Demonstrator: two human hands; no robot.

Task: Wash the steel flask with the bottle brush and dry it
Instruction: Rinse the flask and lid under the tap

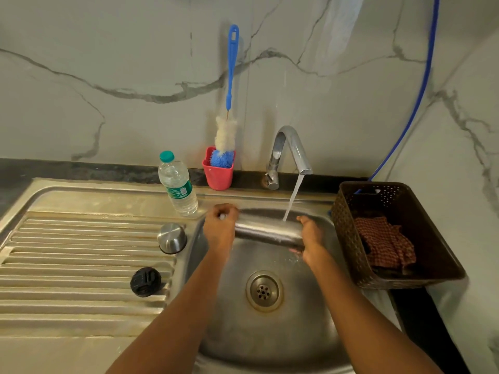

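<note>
The steel flask [266, 233] lies sideways over the sink bowl [229, 314], under running water from the tap [290, 149]. My left hand [220, 228] grips its left end with curled fingers. My right hand [310, 242] holds its right end. The bottle brush [229, 103], blue handle with white and blue bristles, stands in a red cup [218, 176] against the back wall. A steel cap [172, 238] and a black lid [145, 282] rest on the drainboard [67, 265].
A plastic water bottle [176, 183] stands behind the sink's left rim. A brown basket [432, 255] with a checked red cloth [383, 244] sits right of the sink. A blue hose [415, 98] runs down the wall into it.
</note>
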